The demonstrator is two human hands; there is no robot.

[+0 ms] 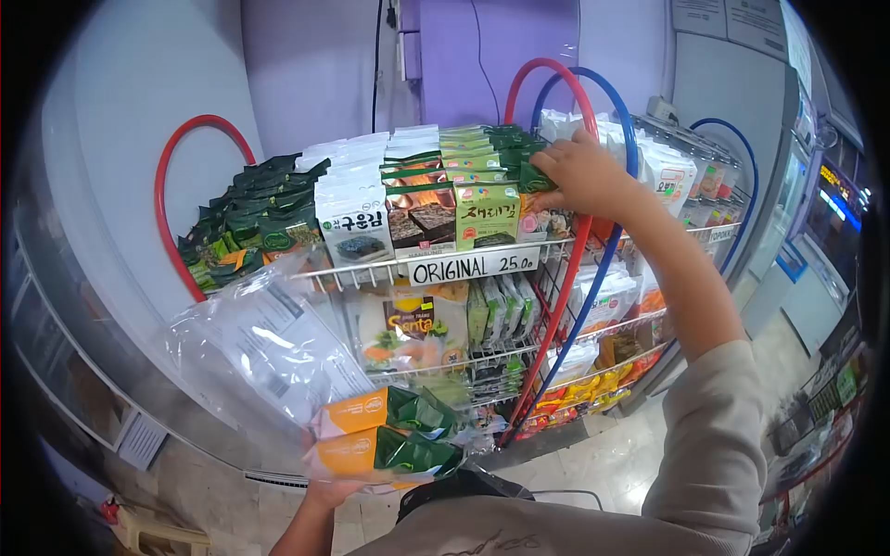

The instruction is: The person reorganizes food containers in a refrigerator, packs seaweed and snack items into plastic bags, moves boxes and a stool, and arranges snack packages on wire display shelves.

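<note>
A wire rack (366, 268) of packaged goods is viewed from above, with both hands of one person in front of it. A dark green packet (532, 179) is located at the right end of the top shelf's front row; it is clamped at its edge between the fingers of the right hand (586, 178), whose forearm is extended past a red hoop (585, 243) and a blue hoop (634, 148). A clear plastic bag (209, 329) is supported from below by the left hand (331, 491), low in front of the rack. The fingers of this hand are largely hidden by the bag, and whether they are clamped on it cannot be told. Orange-and-green packets (345, 454) are contained in the lower part of the bag, stacked one above another; a white printed sheet (301, 345) is seen through its upper part. On the top shelf, white packets (352, 225), brown packets (420, 218) and light green packets (487, 215) are arranged in adjoining rows, flanked on the left by dark packets (264, 208). A white sign (473, 266), lettered "ORIGINAL", is fixed to the shelf's front edge. A large pack (413, 324) marked "Santa" is placed on the shelf beneath.
</note>
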